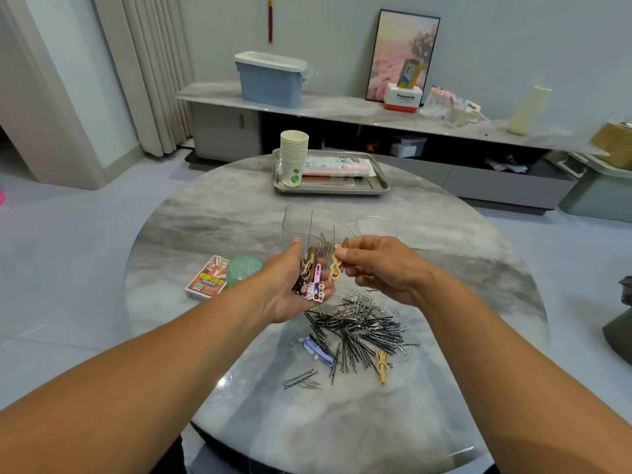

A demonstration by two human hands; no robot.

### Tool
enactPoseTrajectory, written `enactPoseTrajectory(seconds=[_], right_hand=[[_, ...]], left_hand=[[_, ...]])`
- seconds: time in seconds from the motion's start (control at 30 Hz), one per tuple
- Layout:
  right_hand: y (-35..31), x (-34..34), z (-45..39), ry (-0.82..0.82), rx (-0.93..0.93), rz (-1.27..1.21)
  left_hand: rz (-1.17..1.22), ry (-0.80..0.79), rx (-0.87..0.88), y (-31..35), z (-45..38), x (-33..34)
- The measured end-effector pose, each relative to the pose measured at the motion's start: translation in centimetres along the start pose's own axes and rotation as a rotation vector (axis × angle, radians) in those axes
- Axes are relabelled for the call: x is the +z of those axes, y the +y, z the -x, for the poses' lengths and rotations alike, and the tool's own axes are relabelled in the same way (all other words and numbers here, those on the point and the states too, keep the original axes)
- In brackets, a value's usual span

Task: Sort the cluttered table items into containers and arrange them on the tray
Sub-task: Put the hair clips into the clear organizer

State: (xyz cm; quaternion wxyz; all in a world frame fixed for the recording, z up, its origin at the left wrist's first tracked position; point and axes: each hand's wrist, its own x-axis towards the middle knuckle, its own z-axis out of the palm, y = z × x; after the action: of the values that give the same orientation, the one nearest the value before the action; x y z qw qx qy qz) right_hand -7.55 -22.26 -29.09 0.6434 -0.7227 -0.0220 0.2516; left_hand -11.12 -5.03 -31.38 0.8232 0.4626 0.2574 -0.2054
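Observation:
My left hand [290, 285] is cupped palm-up above the round marble table [205, 234] and holds several coloured hair clips [313, 280]. My right hand [379, 268] pinches a beige hair clip [335, 267] right beside them. Just behind both hands stands a clear plastic container [304, 224], and a clear round lid [376, 225] lies to its right. Below the hands lies a heap of black bobby pins [362, 340] mixed with silver paper clips [359, 302]. A purple clip [319, 350] and a beige clip [382, 366] rest at the heap's edges. The metal tray [379, 186] sits at the table's far side.
On the tray stand a stack of paper cups [293, 159] and flat pink packets [337, 165]. A card box [207, 278] and a green round object [243, 270] lie on the table at the left. A low cabinet [342, 107] with a blue bin [272, 80] runs along the wall.

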Motion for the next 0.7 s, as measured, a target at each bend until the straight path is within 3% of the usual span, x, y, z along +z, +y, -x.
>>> enactPoseTrajectory(seconds=[0.13, 0.3, 0.47, 0.7], right_hand=[[-0.1, 1.3, 0.2, 0.043, -0.067, 0.112], [-0.6, 1.8, 0.2, 0.091, -0.11, 0.047], [-0.5, 2.2, 0.0, 0.178, -0.179, 0.006], [-0.9, 2.0, -0.8, 0.381, -0.166, 0.007]], left_hand=[[0.037, -0.089, -0.003, -0.1, 0.2, 0.3], [0.122, -0.135, -0.028, 0.3, 1.0, 0.8], [0.216, -0.118, -0.065, 0.8, 1.2, 1.3], [0.301, -0.076, 0.013, 3.0, 1.0, 2.6]])
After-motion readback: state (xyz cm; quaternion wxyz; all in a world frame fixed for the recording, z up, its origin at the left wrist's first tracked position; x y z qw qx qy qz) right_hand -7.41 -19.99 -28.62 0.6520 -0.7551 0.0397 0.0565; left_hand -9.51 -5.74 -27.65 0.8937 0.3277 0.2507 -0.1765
